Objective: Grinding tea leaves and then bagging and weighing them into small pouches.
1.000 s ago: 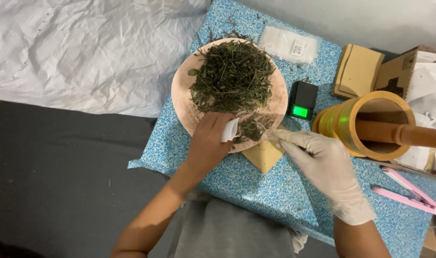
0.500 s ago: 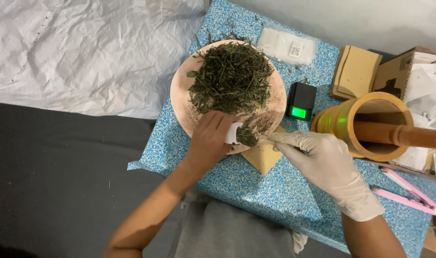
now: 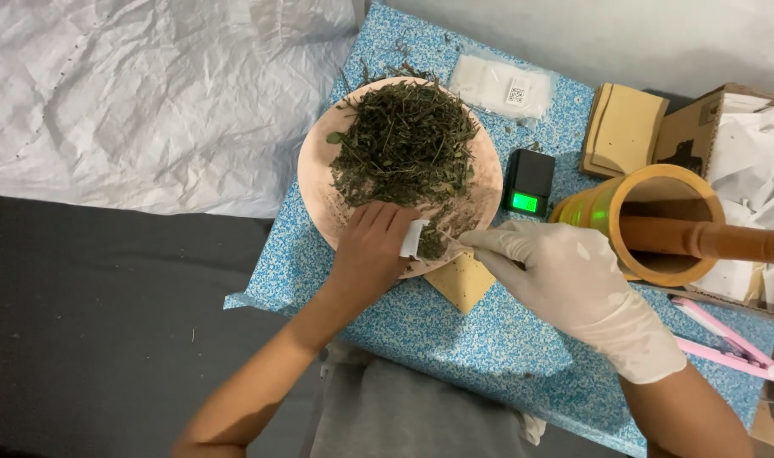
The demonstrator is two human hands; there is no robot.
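A round pink plate (image 3: 319,199) holds a heap of dried green herbs (image 3: 404,140). My left hand (image 3: 370,250), bare, rests on the plate's near rim and holds a small white packet (image 3: 412,237) against the herbs. My right hand (image 3: 565,280), in a white glove, pinches at herbs just right of the packet's mouth. A small tan paper envelope (image 3: 463,284) lies on the blue speckled table (image 3: 489,356) below the plate, between both hands.
A small black scale with a green display (image 3: 527,182) stands right of the plate. A wooden mortar with its pestle (image 3: 659,225) is at the right. Tan envelopes (image 3: 625,127), a clear packet (image 3: 501,85), a cardboard box (image 3: 743,127) and a pink tool (image 3: 726,348) lie around. White sheet (image 3: 149,93) at left.
My left hand has edged up onto the plate, bringing the white packet closer into the herbs. My gloved right hand stays pinched at the packet's mouth.
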